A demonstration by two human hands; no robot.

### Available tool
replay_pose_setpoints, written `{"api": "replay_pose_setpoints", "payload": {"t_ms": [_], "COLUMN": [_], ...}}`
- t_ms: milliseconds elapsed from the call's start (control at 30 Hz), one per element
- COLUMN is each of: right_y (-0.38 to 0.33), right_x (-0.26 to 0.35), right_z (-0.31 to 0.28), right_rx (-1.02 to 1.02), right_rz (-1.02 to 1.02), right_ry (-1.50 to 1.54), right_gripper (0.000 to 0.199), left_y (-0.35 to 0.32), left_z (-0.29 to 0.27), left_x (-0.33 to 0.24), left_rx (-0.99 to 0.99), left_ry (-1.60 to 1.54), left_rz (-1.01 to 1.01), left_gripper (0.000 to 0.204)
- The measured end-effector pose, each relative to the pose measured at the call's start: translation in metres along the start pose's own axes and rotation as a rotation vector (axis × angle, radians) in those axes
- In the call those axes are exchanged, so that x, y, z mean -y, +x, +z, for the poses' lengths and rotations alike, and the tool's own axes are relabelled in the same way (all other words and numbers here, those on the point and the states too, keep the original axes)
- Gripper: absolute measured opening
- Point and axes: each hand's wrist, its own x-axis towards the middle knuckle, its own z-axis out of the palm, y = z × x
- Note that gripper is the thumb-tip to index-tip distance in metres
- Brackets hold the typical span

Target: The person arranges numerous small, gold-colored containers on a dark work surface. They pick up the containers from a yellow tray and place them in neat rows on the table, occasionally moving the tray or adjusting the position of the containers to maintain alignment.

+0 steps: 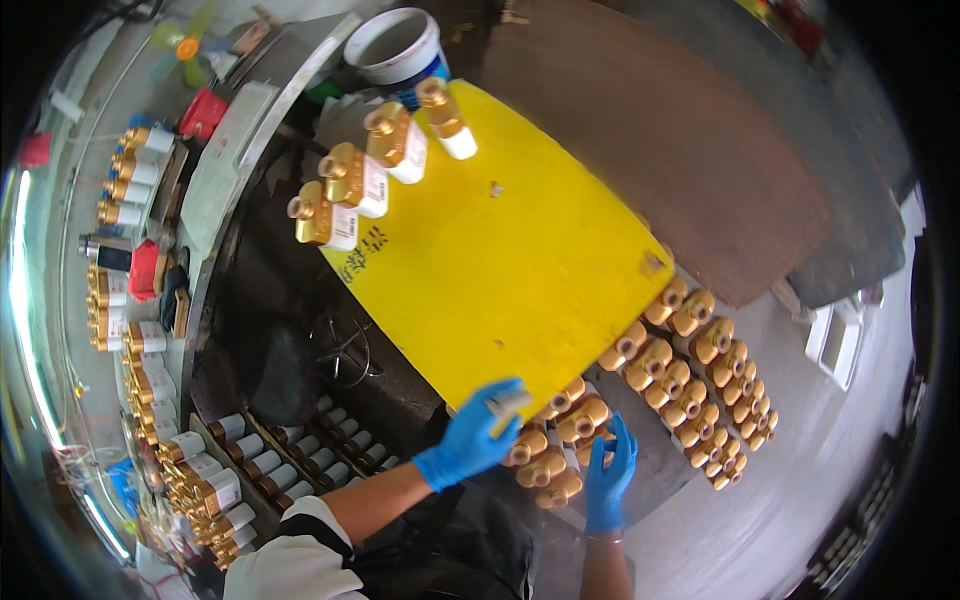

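My left hand (470, 437), in a blue glove, is closed around a small pale grey-beige piece (508, 404), blurred, perhaps a folded cloth or pad. It hovers by the near corner of a yellow board (490, 270). To its right, my right hand (610, 475), also blue-gloved, has its fingers apart beside a cluster of gold bottles (541, 467). Whether its fingertips touch the nearest bottle I cannot tell. Four-sided gold-and-white bottles (355, 178) stand in a row along the board's far left edge.
More gold bottles (690, 400) stand in rows right of the board. A white bucket (395, 50) is beyond its far edge. At left, a bench holds bottles (205, 480), a red cup (203, 113) and a flask (105, 252). Compartments with brown-and-white bottles (262, 463) lie lower left.
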Motion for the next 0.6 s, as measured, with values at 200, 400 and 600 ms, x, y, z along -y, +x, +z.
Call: {"api": "replay_pose_setpoints", "payload": {"t_ms": [200,400,600], "right_y": [0.099,0.249,0.374], "right_x": [0.111,0.239,0.313], "right_z": [0.091,0.190,0.255], "right_rx": [0.113,-0.033,-0.009], "right_rz": [-0.191,-0.742,-0.625], "right_ry": [0.092,-0.037,-0.076], "right_gripper": [0.044,0.038,0.036], "left_y": [0.078,0.125,0.149], "left_z": [-0.200,-0.298,-0.294], "left_x": [0.126,0.237,0.254], "left_rx": [-0.736,-0.505,-0.405], "left_ry": [0.297,0.204,-0.100], "left_rz": [-0.011,-0.090,0.005], "left_gripper": [0.026,0.029,0.025]}}
